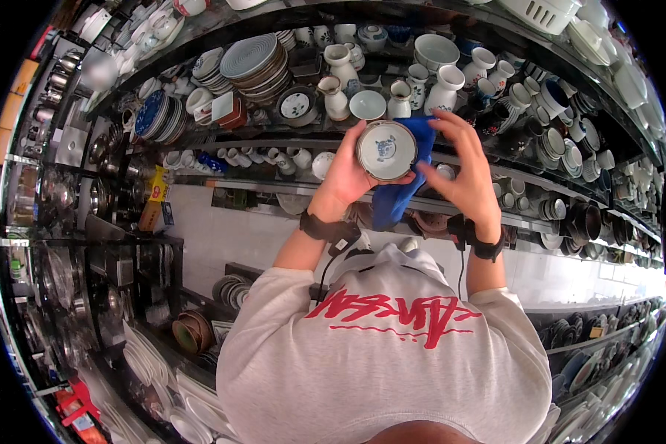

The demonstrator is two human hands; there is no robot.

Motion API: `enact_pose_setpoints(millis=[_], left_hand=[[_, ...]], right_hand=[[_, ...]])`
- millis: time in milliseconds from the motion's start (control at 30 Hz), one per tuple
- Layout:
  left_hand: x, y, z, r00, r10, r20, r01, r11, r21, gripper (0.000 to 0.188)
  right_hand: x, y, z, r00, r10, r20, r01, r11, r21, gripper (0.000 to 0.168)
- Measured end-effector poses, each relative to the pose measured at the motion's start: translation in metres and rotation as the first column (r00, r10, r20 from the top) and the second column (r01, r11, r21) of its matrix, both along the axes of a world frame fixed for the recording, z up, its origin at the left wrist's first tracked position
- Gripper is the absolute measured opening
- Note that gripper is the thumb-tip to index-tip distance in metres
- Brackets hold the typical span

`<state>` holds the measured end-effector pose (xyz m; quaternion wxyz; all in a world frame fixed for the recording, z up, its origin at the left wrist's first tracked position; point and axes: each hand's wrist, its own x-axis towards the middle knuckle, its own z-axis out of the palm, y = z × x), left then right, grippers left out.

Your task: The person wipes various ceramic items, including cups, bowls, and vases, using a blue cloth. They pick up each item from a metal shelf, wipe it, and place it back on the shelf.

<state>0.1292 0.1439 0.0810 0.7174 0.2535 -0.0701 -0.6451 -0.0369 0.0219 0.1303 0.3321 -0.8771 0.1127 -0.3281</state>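
Note:
My left hand (342, 173) grips a small round ceramic dish (395, 158) with a brown rim and a blue motif at its centre. Layered edges along its lower left suggest more than one dish, but I cannot tell for sure. A blue cloth (389, 206) hangs behind and to the right of the dish. My right hand (462, 166) is just right of the cloth, fingers spread and curved around its edge. Whether those fingertips touch the cloth is unclear. Beyond the dish, a pale bowl (367, 105) stands on the shelf among white ceramic flasks (445, 89).
Shelves (288, 133) packed with crockery run across in front of me. Stacked plates (255, 64) and a blue-patterned plate (151, 115) stand to the left. Metalware fills a side rack (89, 237). Lower down are white floor tiles (244, 238) and white plates (144, 355).

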Motion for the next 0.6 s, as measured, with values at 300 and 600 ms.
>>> enact_pose_setpoints(millis=[300, 600], left_hand=[[0.002, -0.002, -0.016, 0.980, -0.026, 0.200, 0.004, 0.994, 0.109, 0.060], [0.025, 0.010, -0.024, 0.961, 0.013, 0.277, -0.049, 0.991, 0.123, 0.053]], right_hand=[[0.031, 0.010, 0.004, 0.898, 0.252, -0.361, -0.388, 0.840, -0.378, 0.081], [0.062, -0.001, 0.003, 0.889, 0.288, -0.356, -0.377, 0.901, -0.214, 0.079]])
